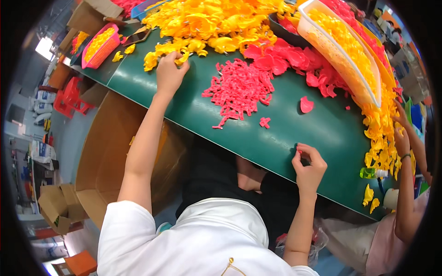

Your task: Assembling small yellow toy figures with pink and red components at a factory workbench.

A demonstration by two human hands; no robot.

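Because the yellow pieces lie tumbled over one another at the far left, the likeliest trouble, I judge, is that a neighbour hooks on and comes along with the yellow piece (183, 58) at the left hand (170, 76). That hand is narrowed to a pinch, thumb and fingers at the near rim of the yellow heap (221, 23); whether the piece is clear of the others I cannot tell. The right hand (310, 166) is pinched too — its fingertips nearly closed around what looks like a small red bit (299, 151), mostly hidden. So small a thing could slip if the pinch loosens, and with the hand over the near edge of the green table (276, 142), it might drop to the floor. A low sweep of either forearm could also scatter the pink heap of small parts (241, 87) or nudge the lone pink cross-shaped piece (264, 122) near to it. As for where things lie: the yellow piece is right at the left fingertips, on their far side, while the red bit sits between the right thumb and forefinger — well apart from the yellow, with the pink heap between and farther off.
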